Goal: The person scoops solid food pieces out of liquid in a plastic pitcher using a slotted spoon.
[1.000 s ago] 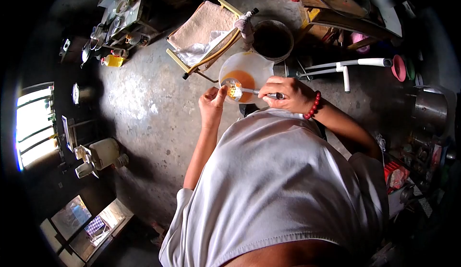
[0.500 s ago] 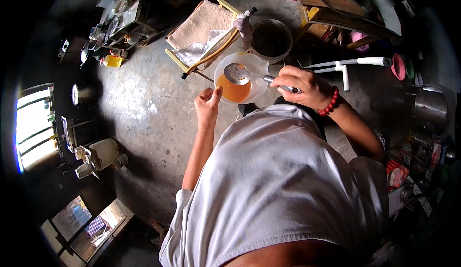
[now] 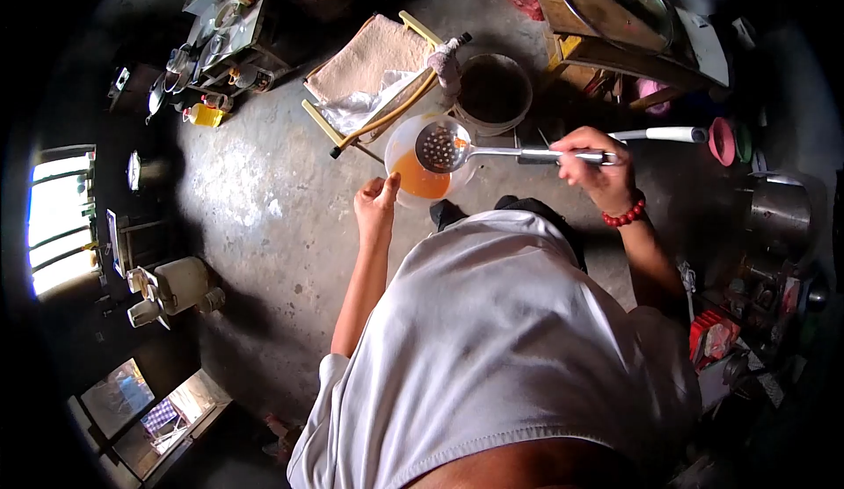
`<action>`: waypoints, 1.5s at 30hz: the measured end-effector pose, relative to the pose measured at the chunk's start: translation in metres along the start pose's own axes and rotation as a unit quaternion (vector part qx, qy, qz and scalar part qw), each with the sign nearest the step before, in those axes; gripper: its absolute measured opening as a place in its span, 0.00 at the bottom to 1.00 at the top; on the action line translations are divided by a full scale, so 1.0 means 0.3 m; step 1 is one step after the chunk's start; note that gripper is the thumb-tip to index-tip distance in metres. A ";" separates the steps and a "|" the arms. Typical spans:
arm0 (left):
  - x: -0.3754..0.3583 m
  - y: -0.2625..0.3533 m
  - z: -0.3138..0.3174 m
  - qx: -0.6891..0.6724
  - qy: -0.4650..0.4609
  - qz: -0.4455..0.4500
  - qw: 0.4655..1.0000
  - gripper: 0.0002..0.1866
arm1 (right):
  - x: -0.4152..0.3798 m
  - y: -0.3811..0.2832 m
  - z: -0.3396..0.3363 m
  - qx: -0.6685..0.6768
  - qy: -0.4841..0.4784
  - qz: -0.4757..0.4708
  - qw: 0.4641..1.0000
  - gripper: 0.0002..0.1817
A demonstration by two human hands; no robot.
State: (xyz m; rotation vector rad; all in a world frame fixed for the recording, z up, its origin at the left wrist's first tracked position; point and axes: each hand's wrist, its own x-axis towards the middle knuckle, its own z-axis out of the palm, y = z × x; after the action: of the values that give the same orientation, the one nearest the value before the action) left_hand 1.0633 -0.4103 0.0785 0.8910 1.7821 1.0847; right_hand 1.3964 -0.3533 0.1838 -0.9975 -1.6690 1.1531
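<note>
My left hand (image 3: 376, 208) pinches the near-left rim of a translucent plastic bowl (image 3: 398, 143) between thumb and fingers. Orange liquid (image 3: 418, 180) lies in the bottom of the bowl. My right hand (image 3: 600, 169), with a red bead bracelet at the wrist, grips the end of a long metal handle. That handle belongs to a slotted ladle (image 3: 432, 148), whose perforated head overlaps the bowl's opening. A small orange bit (image 3: 460, 142) shows at the ladle head's right side.
Beyond the bowl stand a dark-filled bucket (image 3: 494, 93) and a folding chair (image 3: 360, 58) with a beige cloth. A wooden table (image 3: 571, 14) with a round glass lid is at the upper right. A yellow oil bottle (image 3: 206, 115) sits on the concrete floor to the left.
My right hand has moved right, and the ladle has turned so its handle stretches out sideways and its holes show plainly. My left hand stays at the rim, shifted slightly downward.
</note>
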 end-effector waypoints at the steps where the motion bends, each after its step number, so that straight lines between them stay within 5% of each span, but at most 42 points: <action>1: 0.001 -0.004 0.001 0.005 0.006 -0.001 1.000 0.21 | -0.009 0.003 -0.011 0.039 0.048 0.024 0.998 0.07; 5: 0.008 -0.026 0.003 0.013 0.023 0.005 1.000 0.21 | -0.005 0.050 -0.058 0.089 0.226 0.055 0.969 0.12; 12: 0.001 0.001 -0.002 0.020 0.032 -0.005 0.999 0.23 | 0.075 0.336 -0.100 0.394 0.466 0.202 0.766 0.13; 17: -0.002 -0.011 0.000 0.013 0.046 -0.020 0.999 0.23 | 0.110 0.653 -0.142 0.477 0.498 0.242 0.682 0.12; 22: -0.018 -0.014 -0.004 -0.016 0.061 -0.017 0.998 0.23 | 0.182 0.681 -0.152 0.528 0.520 0.247 0.624 0.13; 28: -0.046 0.003 -0.002 -0.034 0.082 -0.020 0.996 0.22 | 0.183 0.772 -0.187 0.520 0.538 0.200 0.633 0.14; 31: -0.057 0.011 0.001 -0.033 0.083 -0.023 0.996 0.22 | 0.170 0.882 -0.193 0.514 0.582 0.264 0.572 0.15; 40: -0.045 0.011 0.028 -0.016 0.082 -0.020 0.996 0.23 | 0.130 0.846 -0.222 0.662 0.463 0.220 0.547 0.09; 45: -0.035 0.015 0.048 -0.012 0.068 -0.014 0.998 0.23 | 0.162 0.851 -0.227 0.640 0.512 0.225 0.526 0.05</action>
State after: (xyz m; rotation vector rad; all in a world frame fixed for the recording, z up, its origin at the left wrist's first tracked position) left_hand 1.0811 -0.4133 0.0819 0.7920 1.8826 1.1690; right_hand 1.4806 -0.2243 -0.0364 -0.7171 0.5580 1.2428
